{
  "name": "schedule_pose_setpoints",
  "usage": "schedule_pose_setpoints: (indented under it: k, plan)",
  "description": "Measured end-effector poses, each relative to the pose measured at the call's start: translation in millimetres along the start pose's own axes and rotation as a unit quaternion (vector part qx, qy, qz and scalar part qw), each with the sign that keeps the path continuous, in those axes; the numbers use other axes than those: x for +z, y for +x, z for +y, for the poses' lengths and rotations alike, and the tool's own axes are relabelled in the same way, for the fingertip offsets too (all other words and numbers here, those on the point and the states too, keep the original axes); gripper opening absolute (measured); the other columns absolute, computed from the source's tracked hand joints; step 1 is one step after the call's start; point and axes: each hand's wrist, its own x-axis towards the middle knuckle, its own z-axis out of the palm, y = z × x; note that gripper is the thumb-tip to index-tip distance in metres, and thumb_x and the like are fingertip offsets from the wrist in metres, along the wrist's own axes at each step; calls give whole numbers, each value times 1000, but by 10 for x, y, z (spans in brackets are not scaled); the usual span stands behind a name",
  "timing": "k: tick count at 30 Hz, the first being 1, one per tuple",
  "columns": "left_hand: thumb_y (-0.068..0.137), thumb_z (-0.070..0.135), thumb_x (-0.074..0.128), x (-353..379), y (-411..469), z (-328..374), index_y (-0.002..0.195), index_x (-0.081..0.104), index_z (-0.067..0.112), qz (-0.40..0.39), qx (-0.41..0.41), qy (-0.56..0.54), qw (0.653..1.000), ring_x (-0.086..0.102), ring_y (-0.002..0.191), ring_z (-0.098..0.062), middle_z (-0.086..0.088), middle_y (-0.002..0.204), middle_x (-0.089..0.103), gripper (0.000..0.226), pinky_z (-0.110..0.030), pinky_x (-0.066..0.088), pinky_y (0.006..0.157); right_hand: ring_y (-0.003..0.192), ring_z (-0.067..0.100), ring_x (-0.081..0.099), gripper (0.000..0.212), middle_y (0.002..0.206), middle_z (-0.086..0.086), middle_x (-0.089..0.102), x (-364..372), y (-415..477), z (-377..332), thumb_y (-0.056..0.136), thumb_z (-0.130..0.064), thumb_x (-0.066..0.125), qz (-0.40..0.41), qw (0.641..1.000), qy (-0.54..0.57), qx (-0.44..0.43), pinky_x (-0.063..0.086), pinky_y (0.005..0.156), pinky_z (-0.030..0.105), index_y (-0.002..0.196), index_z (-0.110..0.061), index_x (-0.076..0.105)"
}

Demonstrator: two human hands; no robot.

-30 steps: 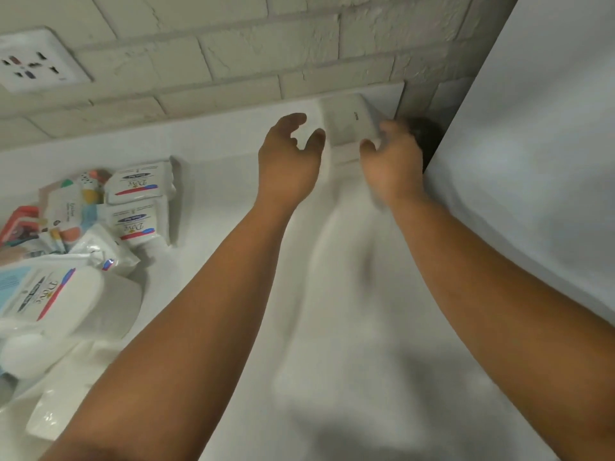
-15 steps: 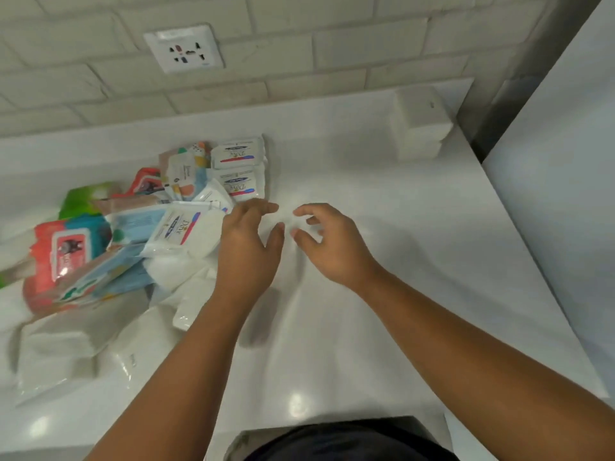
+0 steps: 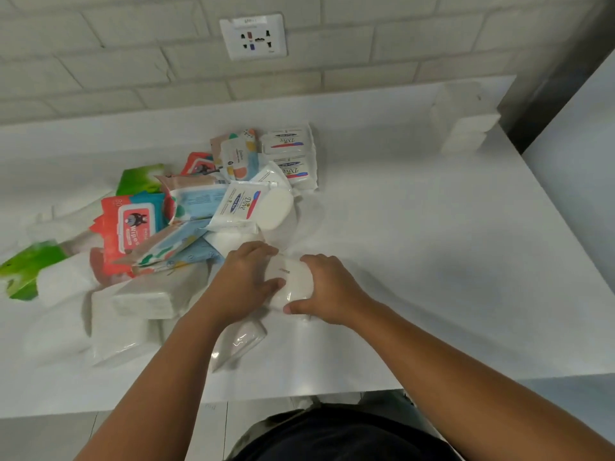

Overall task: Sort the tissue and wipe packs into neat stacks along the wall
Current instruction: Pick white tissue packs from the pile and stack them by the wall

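Note:
A plain white tissue pack [image 3: 292, 283] lies at the right edge of a jumbled pile of packs, gripped from both sides by my left hand [image 3: 245, 283] and my right hand [image 3: 325, 287]. The pile holds a red wipes pack [image 3: 128, 227], white Dove packs [image 3: 244, 204], blue patterned packs [image 3: 186, 247], green packs [image 3: 25, 267] and several plain white tissue packs [image 3: 143, 301]. Far right against the wall stands a short stack of white tissue packs [image 3: 464, 119].
The white counter [image 3: 432, 244] ends at a front edge near my body. A brick wall with a power socket [image 3: 253, 36] runs along the back. A tall white panel [image 3: 585, 138] borders the counter on the right.
Both hands came back from the white stack in the far right corner to the pile. They have closed around a white tissue pack at the pile's right edge.

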Motion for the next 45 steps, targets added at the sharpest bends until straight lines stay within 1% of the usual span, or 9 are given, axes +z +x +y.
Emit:
schedule_pose_setpoints:
  k: [4, 10, 16, 20, 23, 27, 31, 38, 45]
  plan:
    - [83, 35, 81, -56, 39, -4, 141, 51, 22, -38, 35, 4, 999, 47, 132, -18, 2, 146, 48, 66, -27, 36, 104, 103, 21, 55, 88, 118, -3, 53, -49, -4, -61, 54, -45, 93, 8, 1000, 9, 11, 49, 84, 33, 126, -22, 47]
    - [77, 41, 84, -155, 138, 119, 136, 55, 28, -48, 57, 19, 997, 48, 123, -21, 4, 136, 57, 67, -37, 40, 105, 101, 15, 52, 61, 115, -10, 44, -231, -92, 100, 67, -23, 88, 46, 994, 91, -31, 44, 76, 23, 113, -32, 49]
    - [76, 37, 86, -110, 360, 556, 131, 58, 29, -68, 103, -28, 992, 52, 111, -12, 10, 121, 61, 62, -32, 45, 98, 109, 12, 52, 56, 122, -10, 46, -615, -166, 377, 76, -15, 81, 88, 989, 64, -102, 44, 91, 23, 125, -25, 56]
    - [79, 30, 85, 9, 610, 988, 138, 54, 24, -87, 124, -61, 987, 59, 103, -9, 14, 117, 61, 67, -12, 43, 84, 119, 11, 47, 57, 130, -8, 47, -980, -201, 641, 79, -12, 77, 121, 984, 28, -125, 41, 99, 23, 131, -22, 55]
    - [77, 30, 87, 131, 881, 1311, 129, 60, 27, -44, 123, -105, 986, 61, 91, -2, 17, 107, 64, 58, -4, 40, 74, 124, 10, 46, 66, 137, -7, 48, -1282, -209, 910, 79, -12, 79, 205, 972, 47, -109, 42, 105, 28, 137, -20, 50]
    - [78, 32, 86, 341, 1220, 1772, 114, 65, 30, 1, 74, -211, 975, 63, 78, 8, 17, 97, 69, 42, -6, 46, 65, 127, 11, 47, 77, 145, -5, 46, -1633, -213, 1289, 82, -22, 79, 311, 941, 132, -7, 42, 106, 27, 147, -22, 38]
    - [83, 32, 83, 661, 1526, 2226, 117, 69, 23, -7, 18, -332, 943, 73, 89, -13, 7, 103, 75, 38, -36, 62, 80, 113, 14, 60, 71, 136, -3, 56, -1888, -150, 1734, 85, -33, 75, 315, 912, 240, 103, 52, 98, 35, 146, -22, 40]
    - [87, 31, 78, 1129, 1978, 2780, 109, 71, 12, -39, -83, -473, 876, 74, 97, -34, -14, 104, 76, 30, -51, 59, 91, 92, 9, 68, 34, 114, -6, 69, -2140, 3, 2250, 93, -30, 65, 323, 887, 299, 139, 58, 86, 34, 125, -18, 62]
    - [88, 32, 73, 1441, 2436, 3065, 117, 61, 11, -25, -157, -479, 863, 74, 96, -27, -6, 103, 75, 38, -44, 60, 90, 93, 20, 67, 23, 98, 1, 71, -2370, 318, 2624, 95, -27, 62, 339, 882, 276, 175, 55, 87, 34, 105, -7, 70]
